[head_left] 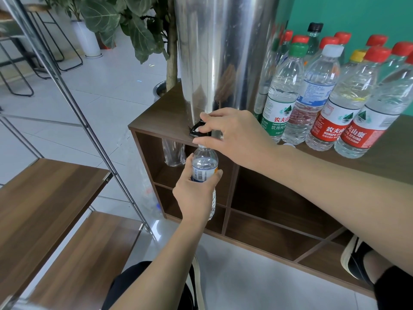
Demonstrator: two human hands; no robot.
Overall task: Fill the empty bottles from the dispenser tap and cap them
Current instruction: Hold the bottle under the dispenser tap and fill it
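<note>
An uncapped bottle is grasped by the left hand directly under the tap of the steel dispenser. The tap's black lever is pinched by the right hand. Capped bottles on the worktop are labelled "NONGFU SPRING" and "农夫山泉".

office/café lounge | bar stools, potted plant, tiled floor, teal wall

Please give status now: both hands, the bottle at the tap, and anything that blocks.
Left hand grips bottle, mouth under tap. Right hand on black tap handle. Bottle uncapped, water level unclear. Nothing blocking.
</note>
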